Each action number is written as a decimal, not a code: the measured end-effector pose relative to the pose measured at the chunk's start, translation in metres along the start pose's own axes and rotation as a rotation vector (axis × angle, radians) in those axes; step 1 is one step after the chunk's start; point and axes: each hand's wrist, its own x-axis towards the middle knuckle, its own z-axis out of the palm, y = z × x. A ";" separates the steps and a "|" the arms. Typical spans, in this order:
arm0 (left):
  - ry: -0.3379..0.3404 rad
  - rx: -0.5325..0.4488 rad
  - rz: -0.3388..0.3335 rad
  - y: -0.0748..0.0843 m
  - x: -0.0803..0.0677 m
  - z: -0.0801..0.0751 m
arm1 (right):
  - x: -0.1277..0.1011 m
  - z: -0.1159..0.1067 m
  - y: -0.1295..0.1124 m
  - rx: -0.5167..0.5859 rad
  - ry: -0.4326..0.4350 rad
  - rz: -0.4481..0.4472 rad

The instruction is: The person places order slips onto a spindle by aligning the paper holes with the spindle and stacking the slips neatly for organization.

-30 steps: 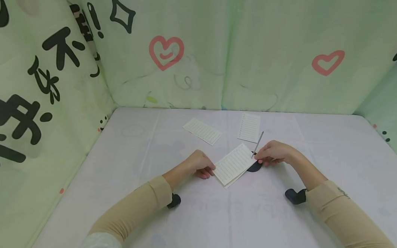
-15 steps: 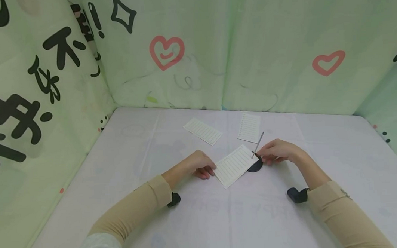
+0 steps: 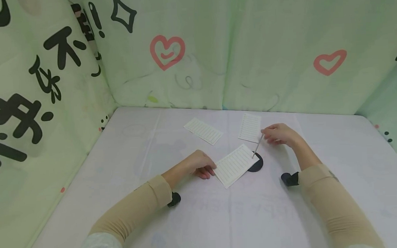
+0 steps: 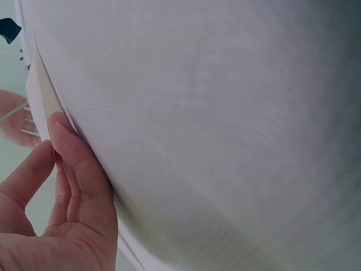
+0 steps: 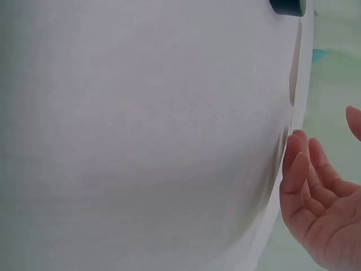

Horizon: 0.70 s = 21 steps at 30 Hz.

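In the head view, a bill spike with a round black base point(image 3: 257, 165) and thin metal rod point(image 3: 258, 145) stands tilted on the table. A lined paper slip point(image 3: 236, 165) lies over part of the base, the rod rising through its right end. My left hand point(image 3: 201, 164) pinches the slip's left corner; the left wrist view shows thumb and fingertips meeting at the paper's edge. My right hand point(image 3: 279, 134) is up by the rod's tip, fingers loosely bent. In the right wrist view, that hand's thumb stands apart from the fingers point(image 5: 307, 180), with nothing between them.
Two more lined paper slips lie behind the spike, one to the left point(image 3: 203, 131) and one to the right point(image 3: 250, 127). A white cloth covers the table point(image 3: 257, 225). Green printed curtains point(image 3: 271, 34) enclose the back and sides.
My right hand has let go of the slip's right end and risen to the rod's tip. The slip's two layers, fanned apart earlier, now lie together. My left hand has stayed put.
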 end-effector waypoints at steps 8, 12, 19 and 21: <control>0.001 0.005 -0.007 0.000 0.000 -0.001 | 0.027 0.000 -0.006 -0.192 0.137 -0.091; -0.006 0.004 -0.001 -0.001 0.000 -0.001 | 0.037 0.002 -0.012 -0.354 0.148 -0.141; 0.004 0.011 -0.009 -0.001 0.002 -0.001 | 0.052 0.004 -0.020 -0.620 0.133 -0.157; 0.004 0.011 -0.008 -0.002 0.002 -0.001 | 0.056 0.003 -0.022 -0.663 0.120 -0.159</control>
